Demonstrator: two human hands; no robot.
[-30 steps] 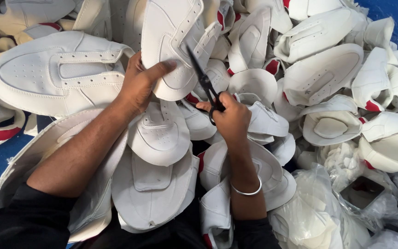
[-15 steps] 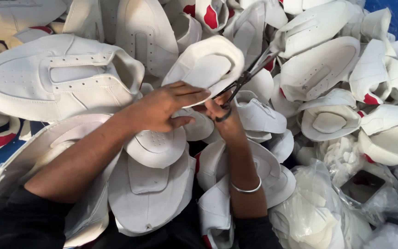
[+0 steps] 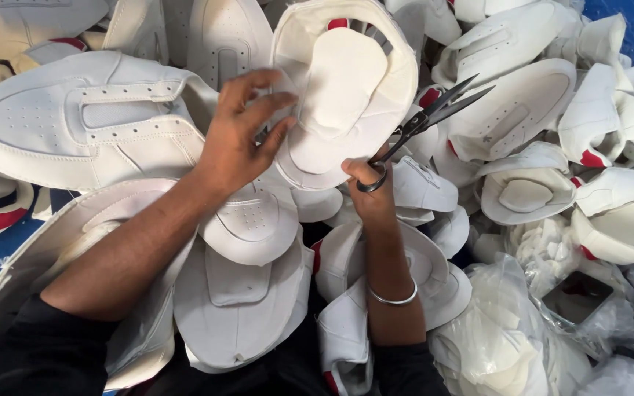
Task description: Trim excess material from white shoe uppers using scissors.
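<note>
Where the heap begins at the far left, a large white leather shoe upper with perforated toe and stitched lace panel lies flat on other pieces, smooth and faintly glossy. Next to it the left hand has its fingers spread and pressed against the rim of a white padded shoe upper turned inside out, tilted up so its soft matte lining and oval tongue pad face the camera (a red patch shows at its top edge). Below that hand sits a rounded white toe piece with small punched holes.

Further right, the right hand is closed through the loops of a pair of black metal scissors, whose thin blades stand slightly parted and point up and to the right, just beside the raised upper's edge but not clearly touching it. A thin silver bangle circles that wrist. Beyond, more white uppers with red accents pile up, and crinkled clear plastic bags of white parts lie at the lower right, over a blue floor.

As I judge it, the risk is the blade tips: the upper is held only by fingertips at one side, so it could twist and let the points nick the lining or the left fingers.
</note>
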